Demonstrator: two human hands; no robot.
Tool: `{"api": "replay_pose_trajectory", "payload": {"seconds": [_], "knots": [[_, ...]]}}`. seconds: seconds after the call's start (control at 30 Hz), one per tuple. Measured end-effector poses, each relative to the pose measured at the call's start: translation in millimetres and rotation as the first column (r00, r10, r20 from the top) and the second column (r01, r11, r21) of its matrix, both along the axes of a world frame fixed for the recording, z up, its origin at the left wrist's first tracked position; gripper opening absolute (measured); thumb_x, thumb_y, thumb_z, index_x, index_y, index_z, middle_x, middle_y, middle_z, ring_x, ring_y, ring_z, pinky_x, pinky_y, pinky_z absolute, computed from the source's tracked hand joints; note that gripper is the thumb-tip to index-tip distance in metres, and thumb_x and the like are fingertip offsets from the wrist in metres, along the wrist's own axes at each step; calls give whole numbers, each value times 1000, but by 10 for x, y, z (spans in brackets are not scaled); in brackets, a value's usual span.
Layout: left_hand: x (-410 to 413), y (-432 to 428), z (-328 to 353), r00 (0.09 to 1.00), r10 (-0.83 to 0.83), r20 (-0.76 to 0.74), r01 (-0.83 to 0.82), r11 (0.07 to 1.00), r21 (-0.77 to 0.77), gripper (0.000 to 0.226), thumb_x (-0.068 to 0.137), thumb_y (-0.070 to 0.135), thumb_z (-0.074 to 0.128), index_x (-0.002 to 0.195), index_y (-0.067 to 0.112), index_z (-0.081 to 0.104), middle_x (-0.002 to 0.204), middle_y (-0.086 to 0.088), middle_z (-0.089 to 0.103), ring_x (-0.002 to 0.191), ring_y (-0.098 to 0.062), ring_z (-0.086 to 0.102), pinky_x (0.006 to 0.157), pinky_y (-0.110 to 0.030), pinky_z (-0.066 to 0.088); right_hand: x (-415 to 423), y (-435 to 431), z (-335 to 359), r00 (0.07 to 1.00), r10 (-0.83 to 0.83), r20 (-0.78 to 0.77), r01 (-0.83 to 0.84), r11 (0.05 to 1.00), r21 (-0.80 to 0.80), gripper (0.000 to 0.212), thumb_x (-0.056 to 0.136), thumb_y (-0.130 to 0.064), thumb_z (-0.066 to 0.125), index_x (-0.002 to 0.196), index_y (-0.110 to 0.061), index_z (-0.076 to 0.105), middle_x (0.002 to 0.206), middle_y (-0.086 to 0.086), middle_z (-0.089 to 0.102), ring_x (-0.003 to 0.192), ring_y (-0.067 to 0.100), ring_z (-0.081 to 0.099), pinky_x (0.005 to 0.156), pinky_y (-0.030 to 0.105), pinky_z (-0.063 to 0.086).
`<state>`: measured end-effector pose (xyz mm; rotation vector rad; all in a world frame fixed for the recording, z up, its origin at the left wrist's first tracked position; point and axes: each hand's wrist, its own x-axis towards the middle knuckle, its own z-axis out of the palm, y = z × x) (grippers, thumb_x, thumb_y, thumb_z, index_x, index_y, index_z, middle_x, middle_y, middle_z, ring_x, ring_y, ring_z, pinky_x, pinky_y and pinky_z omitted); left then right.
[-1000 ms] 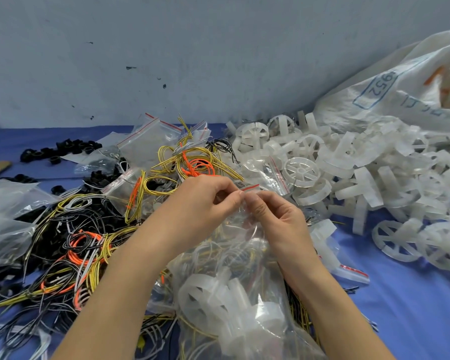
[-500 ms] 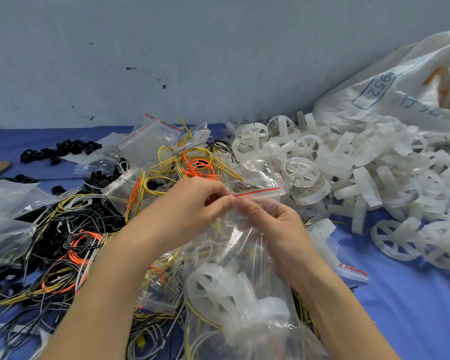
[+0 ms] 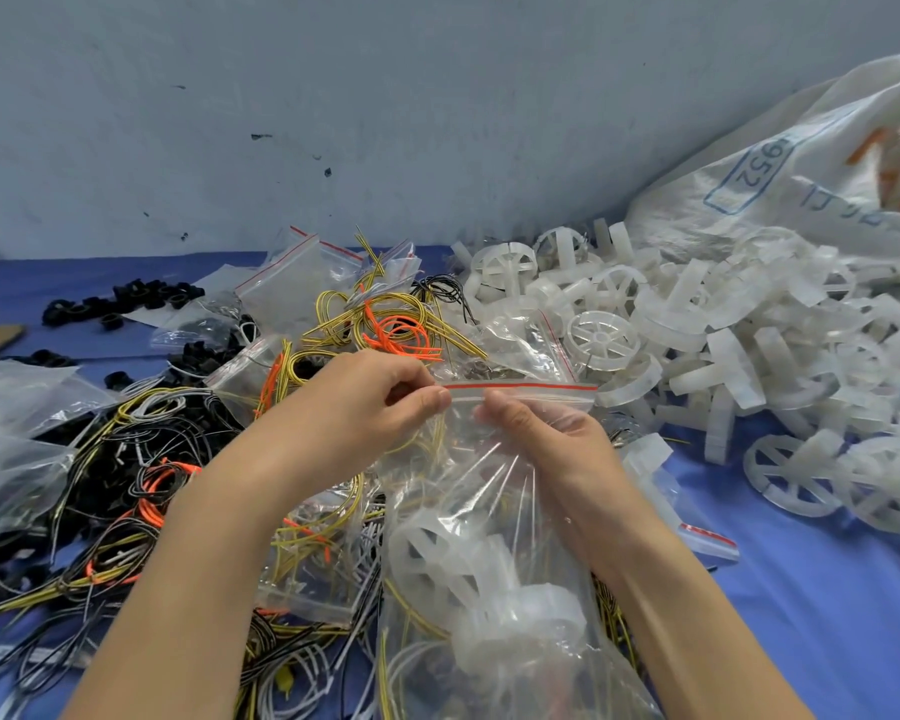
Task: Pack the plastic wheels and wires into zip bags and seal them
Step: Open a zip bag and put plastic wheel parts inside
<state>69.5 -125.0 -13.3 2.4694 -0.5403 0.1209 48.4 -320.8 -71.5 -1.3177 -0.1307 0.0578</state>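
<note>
Pinching the zip strip (image 3: 520, 388) at its left end w/ our left hand (image 3: 365, 402): thumb & forefinger are clamped on it, the other fingers curled in behind. Our right hand (image 3: 541, 439) sits just beside it, tips nearly touching the left's. Its thumb is on the front film just under the strip & its fingers are curled behind the zip bag (image 3: 494, 491), so it grips the bag, not the strip itself, as far as we can see.

Key relation: the strip runs roughly level, left to right, from the left pinch out past the right hand to a free corner. The free run lies to the right of both grips, & the right hand is nearer it. We judge the next move is a rightward slide along the strip, w/ the left as anchor. We can't tell if any of it is closed yet.

Both forearms come in from below & converge, backs of hands up. The bag hangs toward us, w/ plastic wheels (image 3: 437, 558) & wires (image 3: 411, 613) low inside, well apart from the seal.

Further out there's a loose wheel pile (image 3: 697, 324) on the right & a wire heap (image 3: 126, 459) on the left.
</note>
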Motion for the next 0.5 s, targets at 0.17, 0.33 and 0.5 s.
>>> {"api": "replay_pose_trajectory", "payload": {"seconds": [0.17, 0.33, 0.5], "knots": [[5, 117, 23, 996, -39, -77, 30, 993, -113, 21, 90, 44, 61, 81, 27, 71, 73, 0, 69, 64, -18, 61, 61, -36, 48, -9, -47, 17, 998, -66, -23, 66, 998, 3, 29, 82, -41, 75, 87, -13, 79, 86, 13, 71, 76, 24, 66, 77, 41, 53], [4, 269, 24, 991, -30, -131, 3, 980, -198, 21, 86, 47, 60, 80, 30, 71, 76, 8, 72, 65, -6, 62, 63, -19, 46, -28, -40, 73, 996, -78, -52, 81, 995, 51, 24, 82, -37, 74, 84, -14, 80, 81, 11, 72, 70, 21, 68, 71, 37, 57], [29, 255, -4, 982, -30, -184, -41, 928, -371, 30, 80, 45, 63, 85, 17, 73, 80, 1, 76, 74, -9, 71, 62, -10, 50, -45, -83, 196, 992, -115, -60, 127, 958, 259, 26, 85, -31, 66, 93, -8, 77, 89, 9, 76, 78, 17, 71, 72, 27, 58]]}}
